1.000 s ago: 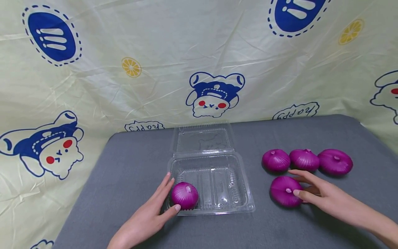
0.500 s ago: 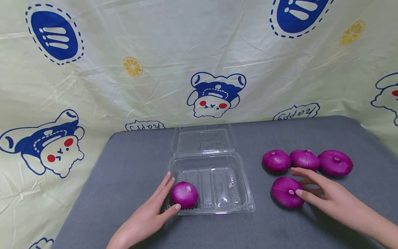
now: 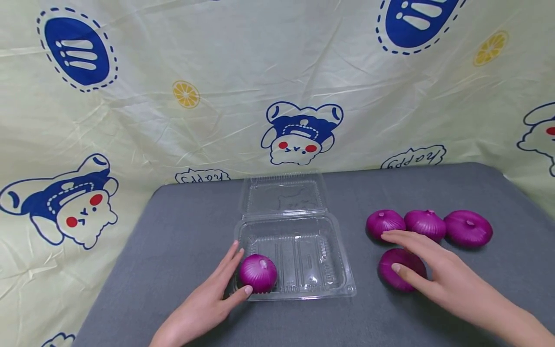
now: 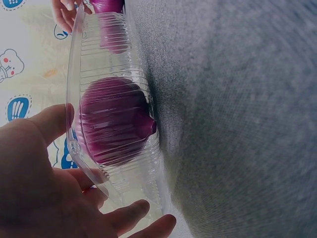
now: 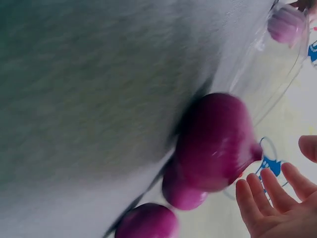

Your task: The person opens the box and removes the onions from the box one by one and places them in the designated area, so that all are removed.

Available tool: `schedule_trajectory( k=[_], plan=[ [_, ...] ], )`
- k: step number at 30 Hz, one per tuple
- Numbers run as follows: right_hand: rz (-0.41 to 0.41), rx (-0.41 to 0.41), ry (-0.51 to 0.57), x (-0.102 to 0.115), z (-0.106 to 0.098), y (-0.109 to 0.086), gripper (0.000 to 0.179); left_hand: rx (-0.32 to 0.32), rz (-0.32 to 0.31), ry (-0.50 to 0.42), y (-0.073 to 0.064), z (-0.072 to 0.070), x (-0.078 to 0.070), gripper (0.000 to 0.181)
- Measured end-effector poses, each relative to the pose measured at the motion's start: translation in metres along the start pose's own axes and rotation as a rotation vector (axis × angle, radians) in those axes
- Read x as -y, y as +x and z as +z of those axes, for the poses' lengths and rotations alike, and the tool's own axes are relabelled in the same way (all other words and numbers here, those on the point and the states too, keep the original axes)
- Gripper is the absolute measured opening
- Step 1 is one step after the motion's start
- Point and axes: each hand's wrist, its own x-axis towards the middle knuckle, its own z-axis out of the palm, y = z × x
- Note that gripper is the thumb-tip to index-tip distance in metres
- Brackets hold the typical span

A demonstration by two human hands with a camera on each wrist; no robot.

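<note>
My left hand [image 3: 208, 299] rests at the near left corner of a clear plastic clamshell box [image 3: 303, 291], fingers fairly straight along its side and thumb at the front rim. In the left wrist view the thumb [image 4: 54, 121] touches that rim. Inside the box at the left sits a purple onion [image 3: 258, 273], also visible through the ribbed wall. Over a flattish purple onion [image 3: 396, 267] on the table hovers my right hand [image 3: 442, 270], its fingers spread. The right wrist view shows a gap between these fingers [image 5: 277, 191] and the onion [image 5: 215, 144].
Three more purple onions stand in a row behind: a left one [image 3: 383, 221], a middle one [image 3: 427, 222] and a right one [image 3: 469, 229]. The box's lid [image 3: 284, 195] lies folded back toward the patterned curtain [image 3: 225, 130]. Grey cloth covers the table [image 3: 173, 231].
My right hand has shifted left, from the right side of the front onion to above it, and its fingers are off it. My left hand and the box have stayed put.
</note>
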Motion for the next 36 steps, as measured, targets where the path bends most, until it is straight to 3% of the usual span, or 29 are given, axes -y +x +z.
schedule_trajectory(
  k=[14,20,36],
  plan=[
    [-0.071,0.242,0.017,0.043,0.018,0.033,0.051,-0.003,-0.002,0.027,0.000,0.002,0.002,0.082],
    [-0.091,0.353,0.082,0.055,0.025,0.045,0.050,-0.008,0.013,0.029,0.000,0.002,0.001,0.082],
    [-0.210,0.564,0.120,0.084,0.045,0.083,0.053,-0.010,0.009,0.014,0.000,0.001,0.000,0.081]
  ],
)
